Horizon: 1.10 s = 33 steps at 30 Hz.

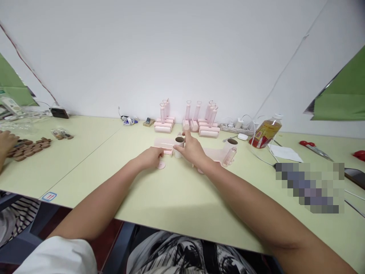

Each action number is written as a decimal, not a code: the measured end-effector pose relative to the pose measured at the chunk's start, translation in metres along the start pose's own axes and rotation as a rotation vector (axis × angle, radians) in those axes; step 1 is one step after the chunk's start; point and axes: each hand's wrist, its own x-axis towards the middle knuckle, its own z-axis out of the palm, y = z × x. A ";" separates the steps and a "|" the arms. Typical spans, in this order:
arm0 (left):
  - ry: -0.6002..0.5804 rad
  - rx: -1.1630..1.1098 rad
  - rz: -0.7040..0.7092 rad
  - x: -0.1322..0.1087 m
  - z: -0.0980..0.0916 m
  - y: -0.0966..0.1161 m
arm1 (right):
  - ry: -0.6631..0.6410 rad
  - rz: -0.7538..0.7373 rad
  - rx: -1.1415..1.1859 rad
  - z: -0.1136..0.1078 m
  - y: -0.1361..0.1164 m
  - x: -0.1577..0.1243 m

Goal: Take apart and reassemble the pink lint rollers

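Note:
My right hand [191,147] is closed around the side of a white roll [178,149] with a brown core, which stands upright on the table. To its left, my left hand [152,156] has its fingers bent together at a small pink piece [167,151]; what it grips is too small to make out. A round pink disc [161,164] lies just below those fingers. Pale pink sheet material [164,142] lies behind the hands. Right of my right hand stand a second white roll [231,144] and a tilted clear pink tube [229,156].
Pink roller parts [209,131] line the wall at the back. A power strip [238,129] and a bottle [265,131] stand back right, with cables and a red-handled tool [316,149] beyond. Brown pieces [28,148] lie far left, near another person's hand.

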 end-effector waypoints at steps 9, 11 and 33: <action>0.144 -0.012 -0.191 -0.019 -0.053 -0.022 | -0.075 0.021 0.080 -0.034 0.007 -0.046; 0.045 0.048 -0.285 -0.026 -0.058 -0.027 | -0.082 -0.041 0.098 -0.050 0.013 -0.066; 0.167 -0.045 0.330 -0.013 0.014 0.129 | 0.727 0.007 0.120 -0.099 0.119 -0.080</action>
